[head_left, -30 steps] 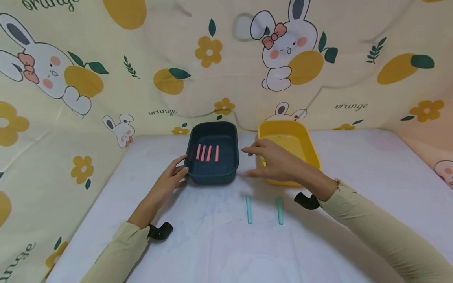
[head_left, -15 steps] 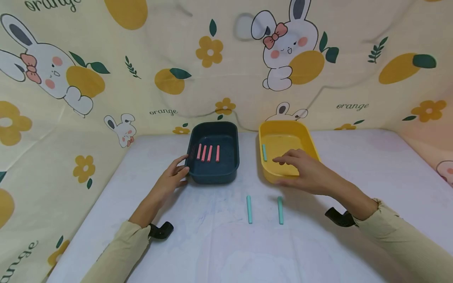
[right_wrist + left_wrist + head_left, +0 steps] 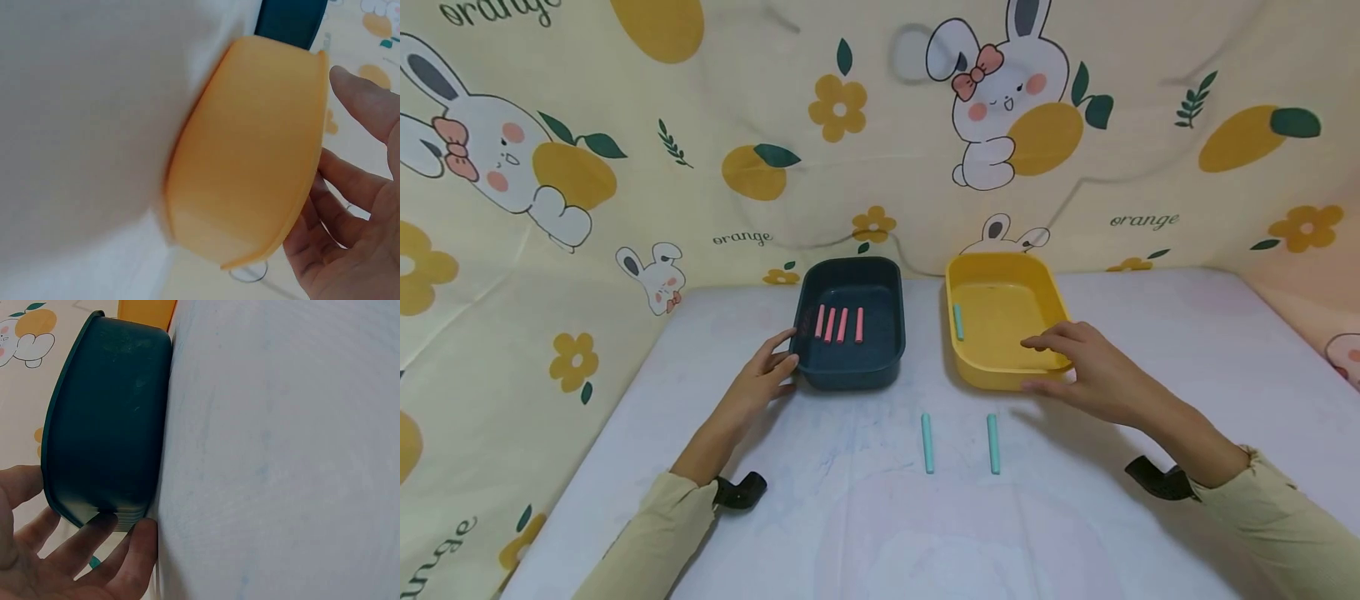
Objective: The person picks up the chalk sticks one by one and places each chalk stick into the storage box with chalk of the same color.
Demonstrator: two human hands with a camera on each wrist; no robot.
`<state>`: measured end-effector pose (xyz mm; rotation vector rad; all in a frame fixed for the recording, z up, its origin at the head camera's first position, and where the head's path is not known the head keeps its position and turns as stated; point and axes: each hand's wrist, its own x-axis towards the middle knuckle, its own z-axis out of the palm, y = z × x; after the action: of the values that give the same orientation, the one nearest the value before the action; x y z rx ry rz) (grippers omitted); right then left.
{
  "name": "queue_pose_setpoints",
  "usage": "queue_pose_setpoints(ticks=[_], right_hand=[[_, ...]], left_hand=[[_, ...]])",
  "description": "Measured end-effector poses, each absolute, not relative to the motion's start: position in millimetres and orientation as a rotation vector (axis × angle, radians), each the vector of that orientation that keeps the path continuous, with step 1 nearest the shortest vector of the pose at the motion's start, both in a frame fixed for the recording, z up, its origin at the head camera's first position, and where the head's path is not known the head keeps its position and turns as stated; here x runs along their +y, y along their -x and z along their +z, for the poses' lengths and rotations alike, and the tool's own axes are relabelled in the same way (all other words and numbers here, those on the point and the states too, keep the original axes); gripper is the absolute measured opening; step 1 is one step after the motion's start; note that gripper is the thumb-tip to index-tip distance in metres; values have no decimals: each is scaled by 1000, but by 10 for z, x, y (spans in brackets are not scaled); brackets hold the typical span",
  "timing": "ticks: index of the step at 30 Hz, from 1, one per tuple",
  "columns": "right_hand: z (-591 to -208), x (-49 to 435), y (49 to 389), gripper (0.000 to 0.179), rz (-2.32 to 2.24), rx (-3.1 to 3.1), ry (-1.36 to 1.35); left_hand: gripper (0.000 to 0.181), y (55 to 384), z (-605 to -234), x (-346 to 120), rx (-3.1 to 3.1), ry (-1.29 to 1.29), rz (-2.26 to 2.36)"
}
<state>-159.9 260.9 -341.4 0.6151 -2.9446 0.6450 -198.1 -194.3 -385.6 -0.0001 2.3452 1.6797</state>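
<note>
My left hand (image 3: 762, 379) rests its fingertips against the left side of a dark blue plastic bin (image 3: 850, 377). The left wrist view has those fingers (image 3: 81, 547) along the bin's end wall. Several pink chalk sticks (image 3: 839, 325) lie side by side inside it. To the right stands a yellow bin (image 3: 1000, 379) with one teal chalk stick (image 3: 958, 322) near its left wall. My right hand (image 3: 1093, 367) holds nothing and hovers at the front right corner of the yellow bin, fingers spread along its rim. Another two teal sticks (image 3: 927, 444) (image 3: 993, 444) lie apart on the table.
The table has a white cloth (image 3: 880, 533) with faint blue smudges. Behind both bins rises a cream curtain (image 3: 700, 100) printed with rabbits and oranges. A black camera mount (image 3: 741, 492) sits at the left wrist, and another mount (image 3: 1159, 479) at the right.
My right hand has moved right, from the left edge of the yellow bin to its front right corner, uncovering the teal chalk stick inside. The left hand has stayed at the dark blue bin.
</note>
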Motion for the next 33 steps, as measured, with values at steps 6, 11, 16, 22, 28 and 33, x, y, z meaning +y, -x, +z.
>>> queue_pose_setpoints(ticks=[6,11,16,22,28,33], right_hand=[[-3411,2719,1584,55,614,-2909,-574],[-3427,2776,1599,45,576,-2863,-596],[-3440,2804,1595,39,537,-2860,-609],[-3456,2833,1565,32,525,-2862,-606],[-3466,2832,1550,23,529,-2843,-614],[-3468,2835,1543,25,541,-2864,-590]], left_hand=[[56,1989,-3854,-1926,2344,15,1677],[56,1983,-3848,-1923,2338,15,1684],[56,1984,-3852,-1935,2339,9,1685],[56,1982,-3841,-1929,2351,26,1668],[55,1977,-3836,-1915,2358,39,1663],[55,1975,-3848,-1909,2355,45,1665]])
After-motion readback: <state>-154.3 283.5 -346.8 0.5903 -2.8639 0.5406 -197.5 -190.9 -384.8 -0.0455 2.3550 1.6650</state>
